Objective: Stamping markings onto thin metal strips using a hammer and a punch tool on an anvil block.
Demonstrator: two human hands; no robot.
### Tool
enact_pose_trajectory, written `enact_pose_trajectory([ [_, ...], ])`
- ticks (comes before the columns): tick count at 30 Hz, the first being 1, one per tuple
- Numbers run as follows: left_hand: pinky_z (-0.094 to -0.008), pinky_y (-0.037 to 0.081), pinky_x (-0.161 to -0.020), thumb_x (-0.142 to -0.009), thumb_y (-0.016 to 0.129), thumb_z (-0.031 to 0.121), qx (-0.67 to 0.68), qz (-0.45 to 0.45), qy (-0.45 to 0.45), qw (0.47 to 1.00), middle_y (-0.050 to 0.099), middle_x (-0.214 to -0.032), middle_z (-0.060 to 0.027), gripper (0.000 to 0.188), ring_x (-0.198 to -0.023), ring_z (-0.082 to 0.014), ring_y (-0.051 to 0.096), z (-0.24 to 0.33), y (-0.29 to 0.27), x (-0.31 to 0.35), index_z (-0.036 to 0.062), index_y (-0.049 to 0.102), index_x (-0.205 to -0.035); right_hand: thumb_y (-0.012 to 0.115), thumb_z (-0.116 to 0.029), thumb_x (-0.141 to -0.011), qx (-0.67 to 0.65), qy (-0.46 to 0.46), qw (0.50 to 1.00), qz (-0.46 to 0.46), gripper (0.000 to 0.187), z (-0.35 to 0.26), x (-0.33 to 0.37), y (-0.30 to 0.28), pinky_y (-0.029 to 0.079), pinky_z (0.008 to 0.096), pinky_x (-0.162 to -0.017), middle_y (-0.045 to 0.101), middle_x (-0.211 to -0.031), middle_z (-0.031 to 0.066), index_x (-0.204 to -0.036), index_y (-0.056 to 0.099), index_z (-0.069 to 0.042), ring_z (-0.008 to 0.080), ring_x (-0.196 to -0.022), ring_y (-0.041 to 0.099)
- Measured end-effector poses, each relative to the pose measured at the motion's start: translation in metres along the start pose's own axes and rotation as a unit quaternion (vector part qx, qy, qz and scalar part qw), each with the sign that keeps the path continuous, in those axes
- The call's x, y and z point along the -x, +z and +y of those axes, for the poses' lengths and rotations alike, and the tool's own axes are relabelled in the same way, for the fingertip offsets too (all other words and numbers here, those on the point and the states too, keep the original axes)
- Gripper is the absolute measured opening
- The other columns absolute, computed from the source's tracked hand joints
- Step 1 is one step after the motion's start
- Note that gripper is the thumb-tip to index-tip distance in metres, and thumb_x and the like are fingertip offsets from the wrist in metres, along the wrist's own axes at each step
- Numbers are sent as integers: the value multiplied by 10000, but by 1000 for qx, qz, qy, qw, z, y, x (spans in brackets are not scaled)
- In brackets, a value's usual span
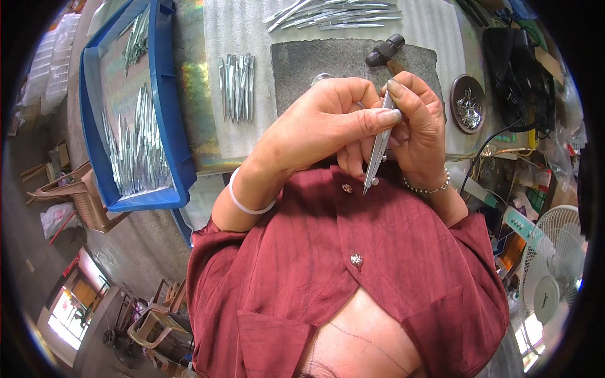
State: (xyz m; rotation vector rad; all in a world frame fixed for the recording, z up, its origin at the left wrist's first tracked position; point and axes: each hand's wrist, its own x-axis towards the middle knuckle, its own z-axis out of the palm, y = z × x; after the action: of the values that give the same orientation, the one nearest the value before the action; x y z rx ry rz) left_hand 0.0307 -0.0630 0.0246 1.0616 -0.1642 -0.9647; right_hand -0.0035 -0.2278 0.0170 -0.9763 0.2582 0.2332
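Note:
In front of my chest, both hands hold a slim silver metal drawing compass [378, 151], tilted with its pointed end down toward me and a small screw near that end. My left hand [331, 120] comes in from the left, its thumb pressed across the middle of the compass. At the upper end, my right hand [417, 116] pinches it between thumb and fingers. The fingers behind the compass are partly hidden. Just beyond my hands, a hammer [386, 50] rests on a dark grey slab [296, 69].
A blue tray [183, 138] at left holds many silver metal legs. A neat row of metal pieces [237, 87] lies left of the slab, with a loose pile [334, 14] beyond it. At right stand a round bowl [457, 113] of small parts and a fan [548, 271].

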Motion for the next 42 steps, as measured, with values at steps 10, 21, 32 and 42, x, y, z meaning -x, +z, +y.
enact_pose_trajectory([
  [10,-193,432,-368,-917,598,257,-4,3,-2,1000,591,-571,-67,276,-416,-114,570,0,-1,0,11,514,-825,593,-159,-892,-6,2,1000,4,153,2,-1,-1,313,173,-395,497,-602,-27,-784,563,-56,16,-445,383],
  [21,-188,423,-371,-912,607,233,11,3,-2,1000,588,-568,-54,246,-424,-99,568,0,-2,-4,22,521,-818,581,-162,-901,19,-2,1000,4,152,-2,-4,0,325,168,-408,514,-610,-16,-793,561,-58,21,-459,404],
  [32,-206,496,-498,-928,542,82,151,144,154,966,659,-792,-139,78,-553,-112,609,-4,-6,29,19,531,-972,549,-224,-928,471,-177,864,31,183,-115,-83,-107,339,157,-434,569,-679,-13,-878,573,-49,27,-475,430],
  [42,-299,594,-633,-936,524,92,320,150,217,910,650,-943,-210,154,-766,-235,688,-16,-14,25,58,512,-1086,621,-137,-828,553,-212,805,-29,284,-67,-50,-51,435,215,-566,630,-873,35,-1099,593,-56,45,-626,522],
])
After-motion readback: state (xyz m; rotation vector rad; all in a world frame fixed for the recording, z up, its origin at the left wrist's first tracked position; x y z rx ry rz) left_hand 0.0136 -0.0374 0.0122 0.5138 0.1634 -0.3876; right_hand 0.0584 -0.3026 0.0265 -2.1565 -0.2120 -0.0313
